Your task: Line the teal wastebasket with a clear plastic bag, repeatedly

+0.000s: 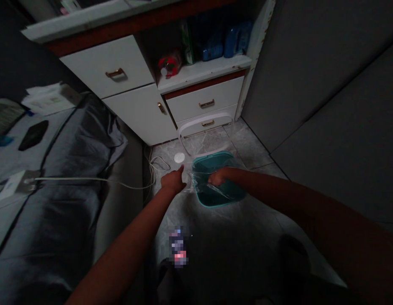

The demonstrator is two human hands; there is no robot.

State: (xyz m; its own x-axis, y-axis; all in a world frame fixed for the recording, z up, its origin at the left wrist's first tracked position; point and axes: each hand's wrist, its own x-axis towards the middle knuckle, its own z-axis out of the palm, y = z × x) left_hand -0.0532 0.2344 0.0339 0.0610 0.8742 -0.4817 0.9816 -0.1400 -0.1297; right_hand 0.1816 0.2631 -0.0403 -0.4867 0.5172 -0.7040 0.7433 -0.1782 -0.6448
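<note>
The left hand [173, 182] is just beside the bin's left edge, thumb extended and the other fingers partly hidden; whether it pinches the film there, I cannot tell. The right hand [217, 177] is over the bin's opening, among the clear plastic, fingers bent; its grip is too dim to make out. Largest is the white cabinet [135, 114], with brass handles and bottles on its open shelf. On the left, a grey cover [69, 169] bears a dark phone [33, 134]. The teal bin [212, 206] is on the grey tiled floor in front of the cabinet, clear plastic film [199, 180] spread across its mouth and past its left rim. A white rounded frame [212, 115] stands before the lowest drawer. Smaller still, a white disc [179, 157] lies near the left hand, beside a looped pale cord [154, 163].
</note>
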